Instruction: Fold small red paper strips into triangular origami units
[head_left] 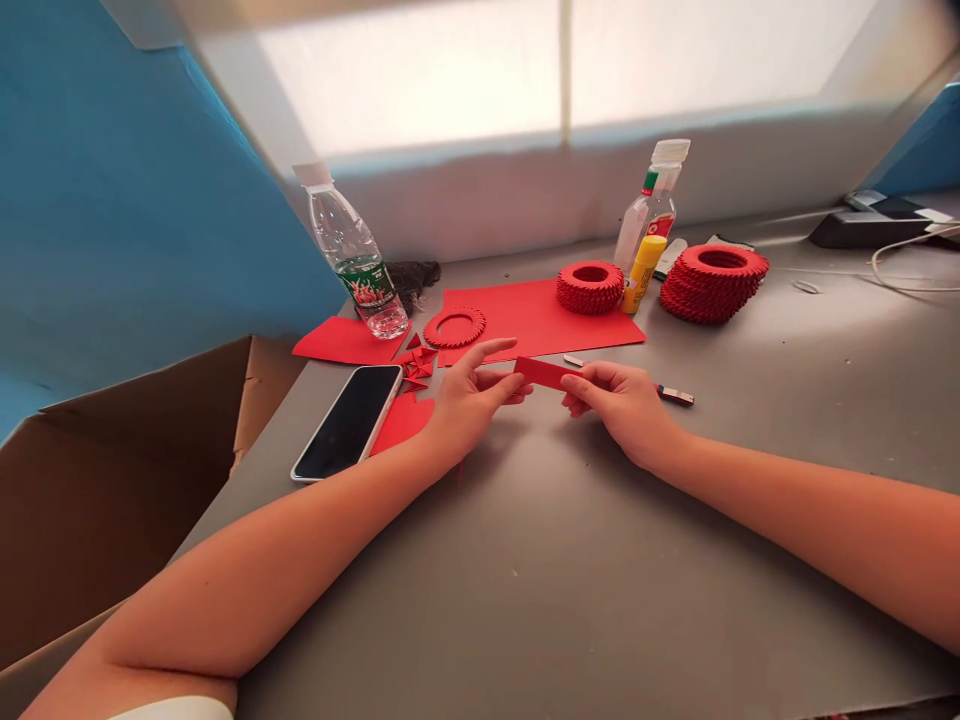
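The person's left hand and right hand hover over a grey tabletop, a little apart, with a red paper strip pinched between them. The right hand's thumb and fingers grip one end, and the left hand's fingertips hold the other, so the strip spans the gap just above the table.

Just behind the right hand, a craft knife lies on the table, partly hidden by the fingers. To the left of the left hand is a black-screened smartphone, with a red paper scrap between them. Small folded red paper pieces sit just above the scrap, near a flat ring of folded red paper.

Farther back, a red paper sheet lies beside a smaller red sheet. A short folded red paper ring stands on the larger sheet's far edge, and a taller stack of folded red rings sits to its right. Between them are a yellow glue stick and a clear glue bottle. A plastic water bottle lies tilted near the back, in front of a blue panel. A cardboard box sits at the table's left edge, and a white cable trails at the far right.
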